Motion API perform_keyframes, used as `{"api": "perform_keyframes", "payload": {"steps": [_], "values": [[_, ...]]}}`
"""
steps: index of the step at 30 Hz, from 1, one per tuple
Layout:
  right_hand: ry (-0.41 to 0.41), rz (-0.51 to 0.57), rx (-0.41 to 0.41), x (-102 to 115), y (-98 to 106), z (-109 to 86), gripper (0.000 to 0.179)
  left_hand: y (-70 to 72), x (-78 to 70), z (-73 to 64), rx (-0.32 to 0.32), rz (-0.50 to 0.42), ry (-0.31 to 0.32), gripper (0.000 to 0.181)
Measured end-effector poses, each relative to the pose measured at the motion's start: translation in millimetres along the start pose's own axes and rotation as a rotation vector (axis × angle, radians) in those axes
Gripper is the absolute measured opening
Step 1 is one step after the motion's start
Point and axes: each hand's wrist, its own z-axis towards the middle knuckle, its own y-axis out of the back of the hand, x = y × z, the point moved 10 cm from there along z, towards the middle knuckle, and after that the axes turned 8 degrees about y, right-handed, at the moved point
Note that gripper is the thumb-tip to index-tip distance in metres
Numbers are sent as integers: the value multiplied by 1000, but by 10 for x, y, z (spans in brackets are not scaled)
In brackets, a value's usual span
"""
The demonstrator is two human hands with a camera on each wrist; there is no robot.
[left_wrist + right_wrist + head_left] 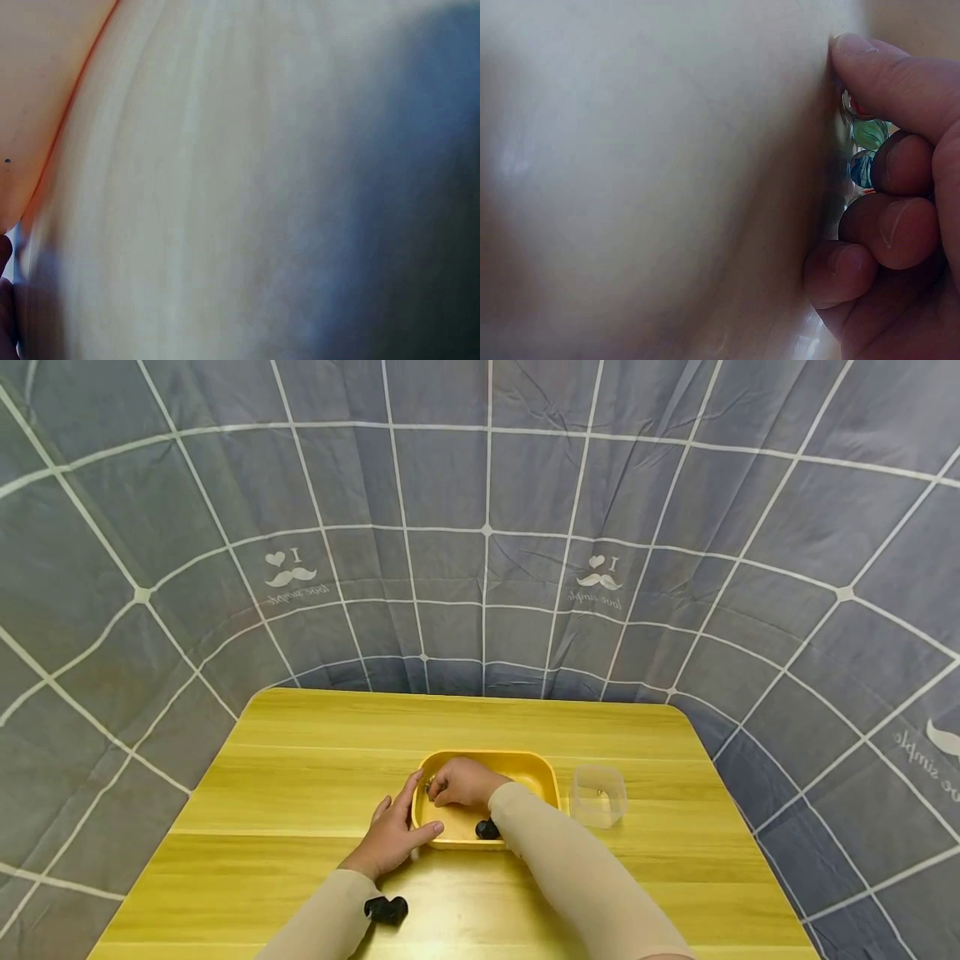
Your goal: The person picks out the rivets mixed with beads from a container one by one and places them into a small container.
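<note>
We're working at the marbles [870, 135] sitting around ten o'clock in the yellow tray [536, 777]. Tip for doing this well: we should be trapping one against the wall and coming in from both sides, since round glass is probably rolling off at any sloppy touch. Our right hand [463, 783] is holding its fingers curled, with green and blue glass showing in the thumb gap; honestly can't tell if we're pinching any. Our left hand [392, 837] is resting at eight o'clock, fingers fairly straight, thumb spread, touching the rim.
</note>
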Motion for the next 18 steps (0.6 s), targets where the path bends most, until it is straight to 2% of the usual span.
{"api": "perform_keyframes", "payload": {"steps": [6,18], "values": [[18,-7,0,47,14,-14,8,1,-17,-8,-6,-6,-8,97],[-8,51,17,23,-26,-48,8,-2,-23,-18,-3,-6,-19,96]]}}
